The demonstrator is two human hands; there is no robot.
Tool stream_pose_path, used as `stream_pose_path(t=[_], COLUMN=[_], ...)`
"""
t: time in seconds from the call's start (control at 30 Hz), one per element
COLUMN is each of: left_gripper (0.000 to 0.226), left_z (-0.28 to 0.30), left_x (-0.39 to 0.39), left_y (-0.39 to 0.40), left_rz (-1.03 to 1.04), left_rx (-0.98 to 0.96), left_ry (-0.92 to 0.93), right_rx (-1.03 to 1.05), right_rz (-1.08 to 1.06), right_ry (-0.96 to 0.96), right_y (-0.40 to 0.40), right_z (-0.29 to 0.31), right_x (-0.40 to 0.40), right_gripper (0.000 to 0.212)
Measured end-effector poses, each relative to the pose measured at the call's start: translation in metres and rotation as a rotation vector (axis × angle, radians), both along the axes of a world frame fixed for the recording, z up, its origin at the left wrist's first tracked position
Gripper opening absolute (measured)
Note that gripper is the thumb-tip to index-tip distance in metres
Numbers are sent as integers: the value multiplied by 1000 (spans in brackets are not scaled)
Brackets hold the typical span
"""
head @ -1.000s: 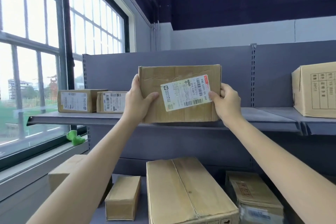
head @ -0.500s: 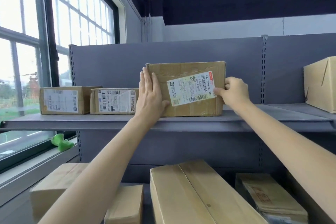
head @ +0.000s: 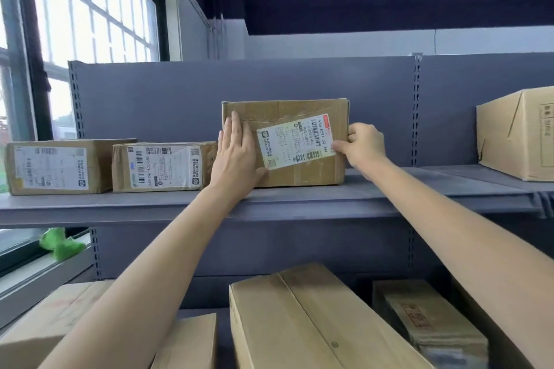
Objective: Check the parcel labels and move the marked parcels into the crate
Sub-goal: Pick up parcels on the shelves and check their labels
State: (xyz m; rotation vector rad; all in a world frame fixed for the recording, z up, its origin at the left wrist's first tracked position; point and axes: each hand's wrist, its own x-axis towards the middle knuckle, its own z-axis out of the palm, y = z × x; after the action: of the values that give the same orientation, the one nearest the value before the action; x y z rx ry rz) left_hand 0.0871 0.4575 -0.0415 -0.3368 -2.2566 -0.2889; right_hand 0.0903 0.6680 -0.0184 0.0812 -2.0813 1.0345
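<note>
From my head view, the lower boxes (head: 314, 320) under the shelf (head: 299, 198) are cut off by the frame edge, and the fine print on the label (head: 296, 141) is too small to read. The parcel (head: 299, 165) is creased brown cardboard with shiny tape and a tilted white barcode label; it stands on the shelf, right of two smaller labelled parcels (head: 163, 166). My left hand (head: 236, 156) lies flat against its front, fingers straight. My right hand (head: 364, 145) pinches its right edge, thumb on the label corner.
</note>
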Motion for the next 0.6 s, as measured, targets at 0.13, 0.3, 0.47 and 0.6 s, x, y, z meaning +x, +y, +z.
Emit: stream_pose_path(t=[0.13,0.3,0.47,0.6], left_gripper=[81,73,69,63], left_z=[4,8,5,-4], left_x=[6,23,53,91], left_y=[2,16,49,85], left_rz=[-41,-60,-112,-125], left_rx=[61,101,126,156], left_ry=[-2,5,-42,-73], right_rx=[57,55,61,109], right_rz=[20,0,9,13], right_ry=[-13,15,17,33], right_y=[-1,27,68,98], right_z=[-3,-7,-13,-23], right_x=[8,30,61,89], right_gripper=[30,40,38,40])
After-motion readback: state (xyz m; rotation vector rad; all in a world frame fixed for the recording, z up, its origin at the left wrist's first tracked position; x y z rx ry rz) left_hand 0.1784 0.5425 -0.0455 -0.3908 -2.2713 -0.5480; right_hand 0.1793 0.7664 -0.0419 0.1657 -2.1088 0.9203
